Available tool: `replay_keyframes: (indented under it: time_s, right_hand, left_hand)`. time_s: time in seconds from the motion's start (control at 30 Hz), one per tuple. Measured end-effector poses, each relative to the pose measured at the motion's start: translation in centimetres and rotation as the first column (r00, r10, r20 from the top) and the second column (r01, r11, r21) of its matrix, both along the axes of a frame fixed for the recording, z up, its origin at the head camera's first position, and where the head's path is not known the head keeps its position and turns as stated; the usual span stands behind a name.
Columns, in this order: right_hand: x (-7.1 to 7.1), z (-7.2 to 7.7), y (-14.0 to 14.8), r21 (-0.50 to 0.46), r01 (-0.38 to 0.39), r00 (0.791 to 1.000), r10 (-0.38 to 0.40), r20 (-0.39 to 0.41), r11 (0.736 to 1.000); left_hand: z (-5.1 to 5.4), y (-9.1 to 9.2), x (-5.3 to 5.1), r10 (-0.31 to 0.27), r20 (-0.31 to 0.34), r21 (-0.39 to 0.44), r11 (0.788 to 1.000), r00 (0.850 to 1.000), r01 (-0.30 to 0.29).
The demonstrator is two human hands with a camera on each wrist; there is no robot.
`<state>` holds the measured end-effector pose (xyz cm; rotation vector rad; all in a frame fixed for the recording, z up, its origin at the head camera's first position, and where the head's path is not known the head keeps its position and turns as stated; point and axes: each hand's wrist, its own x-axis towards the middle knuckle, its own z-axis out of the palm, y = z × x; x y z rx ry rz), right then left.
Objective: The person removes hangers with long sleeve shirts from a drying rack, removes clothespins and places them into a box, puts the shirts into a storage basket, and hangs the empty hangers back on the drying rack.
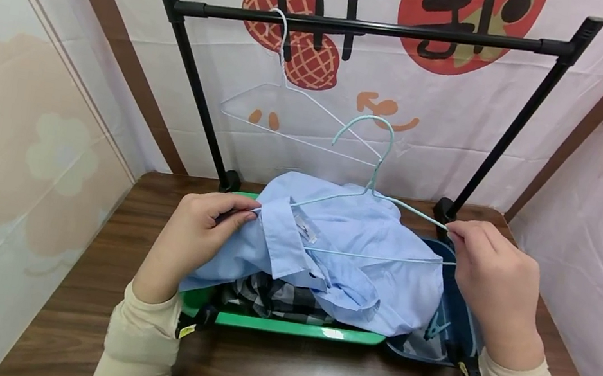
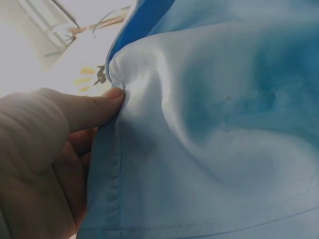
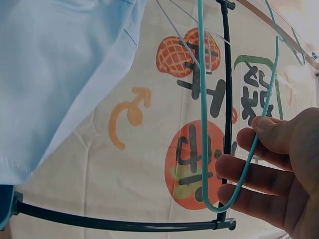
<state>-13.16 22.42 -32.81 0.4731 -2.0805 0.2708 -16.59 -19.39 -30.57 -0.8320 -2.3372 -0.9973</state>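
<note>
A light blue collared shirt point(image 1: 366, 224) lies bunched over a green tray point(image 1: 292, 328). My left hand point(image 1: 202, 235) pinches the shirt's edge near the collar between thumb and fingers; in the left wrist view the thumb presses the stitched blue cloth point(image 2: 159, 149). With thumb and fingers, my right hand point(image 1: 493, 278) holds the right end of a mint-green wire hanger point(image 1: 409, 209). The hanger's left end goes in behind the collar and is hidden there, while its hook points up. In the right wrist view the rounded hanger end point(image 3: 219, 208) shows beside the fingers.
A black rack point(image 1: 383, 29) stands behind, with a white hanger point(image 1: 297, 138) hooked on its bar. Black and grey checked cloth point(image 1: 273, 297) shows in the tray under the shirt. At right is a dark blue basket point(image 1: 422, 355) with a teal clip point(image 1: 436, 328) in it.
</note>
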Motion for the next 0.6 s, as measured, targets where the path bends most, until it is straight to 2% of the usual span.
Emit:
replay_keyframes:
  time_s: [0.17,0.43,0.6]
  right_hand:
    - [0.0,0.2,0.5,-0.001,0.023,1.000,-0.023,-0.018,1.000]
    - [-0.1,0.7,1.3,-0.029,0.026,0.999,-0.028,-0.040,0.999]
    - [-0.2,0.6,2.0,-0.024,0.029,0.999,-0.030,-0.036,0.999]
  left_hand:
    - [-0.2,-0.5,-0.1,0.003,0.001,-0.015,1.000,1.000,-0.003]
    - [-0.1,-1.1,-0.4,0.017,-0.041,-0.045,0.999,0.999,-0.019]
    - [-0.1,-1.3,-0.4,0.020,-0.036,-0.038,0.999,0.999,-0.022]
